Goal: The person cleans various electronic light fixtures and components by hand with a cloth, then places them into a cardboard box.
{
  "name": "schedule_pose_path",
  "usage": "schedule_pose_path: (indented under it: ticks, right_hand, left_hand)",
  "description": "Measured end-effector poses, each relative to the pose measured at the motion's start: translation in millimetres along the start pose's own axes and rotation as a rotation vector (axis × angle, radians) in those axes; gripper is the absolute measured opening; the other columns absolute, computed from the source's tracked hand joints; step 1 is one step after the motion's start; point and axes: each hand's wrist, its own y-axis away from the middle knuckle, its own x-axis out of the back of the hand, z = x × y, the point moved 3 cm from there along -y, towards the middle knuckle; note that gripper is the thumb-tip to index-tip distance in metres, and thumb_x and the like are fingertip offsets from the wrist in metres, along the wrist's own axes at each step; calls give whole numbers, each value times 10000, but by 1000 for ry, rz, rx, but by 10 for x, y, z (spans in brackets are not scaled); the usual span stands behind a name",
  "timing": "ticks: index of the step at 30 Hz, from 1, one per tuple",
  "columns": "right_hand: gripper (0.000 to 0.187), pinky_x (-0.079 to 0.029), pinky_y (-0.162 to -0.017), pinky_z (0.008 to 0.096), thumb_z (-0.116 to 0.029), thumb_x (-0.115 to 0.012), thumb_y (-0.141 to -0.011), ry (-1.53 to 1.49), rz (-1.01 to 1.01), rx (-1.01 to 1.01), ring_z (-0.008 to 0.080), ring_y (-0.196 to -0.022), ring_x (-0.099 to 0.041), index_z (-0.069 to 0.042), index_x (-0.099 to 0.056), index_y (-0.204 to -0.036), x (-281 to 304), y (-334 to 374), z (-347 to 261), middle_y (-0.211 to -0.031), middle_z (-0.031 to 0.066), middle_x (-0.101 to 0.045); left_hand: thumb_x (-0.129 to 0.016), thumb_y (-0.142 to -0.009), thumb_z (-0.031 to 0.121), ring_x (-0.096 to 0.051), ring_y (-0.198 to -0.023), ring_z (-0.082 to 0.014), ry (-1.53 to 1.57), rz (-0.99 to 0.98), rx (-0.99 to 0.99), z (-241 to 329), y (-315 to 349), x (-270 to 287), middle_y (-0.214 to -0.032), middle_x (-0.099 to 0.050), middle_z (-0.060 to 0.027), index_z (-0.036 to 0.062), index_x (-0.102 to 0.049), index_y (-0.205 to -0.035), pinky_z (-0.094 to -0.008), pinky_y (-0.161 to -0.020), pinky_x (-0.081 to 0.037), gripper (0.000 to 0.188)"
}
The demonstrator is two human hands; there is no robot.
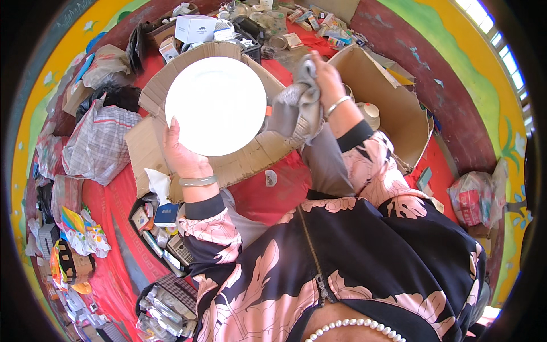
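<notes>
My left hand (183,153) grips a round white plate (216,105) at its lower left rim, with the thumb over the edge. The plate's broad face is turned up and hangs above an open cardboard box (256,163), hiding most of its inside. To the right, my right hand (329,81) is closed on a crumpled grey cloth (297,108), which hangs down apart from the plate. The hand and cloth are a little blurred. Close to my right wrist a cream-coloured bowl (369,114) sits in a second open cardboard box (401,102).
At my left stands a black bin (171,253) with a calculator and small items. Beyond it are a plaid woven bag (99,142) and plastic bags. A white box (195,28) and clutter line the far side. A plastic bag (477,194) lies far right on red cloth.
</notes>
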Motion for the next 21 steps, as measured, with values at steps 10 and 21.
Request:
schedule_pose_path:
  ticks: [10,21]
  right_hand:
    - [252,-533,-673,320,-113,-607,-812,-141,-403,214,192,-759,-634,25,-571,-1020,-442,741,-851,-884,102,-639]
    - [588,-329,-985,377,-272,-654,-723,1108,-852,1649,217,-1220,-434,-128,-461,-1260,-1455,1226,-128,-1318,73,-457]
  left_hand:
    - [-569,-848,131,-594,-965,-276,91,-4,27,27,-11,-105,-1059,-593,-168,-81,-482,-1160,-351,-852,-474,387]
    - [-547,-865,73,-610,-901,-216,34,-44,29,104,42,-174,-1002,-615,-155,-84,-573,-1062,-318,-828,-484,253]
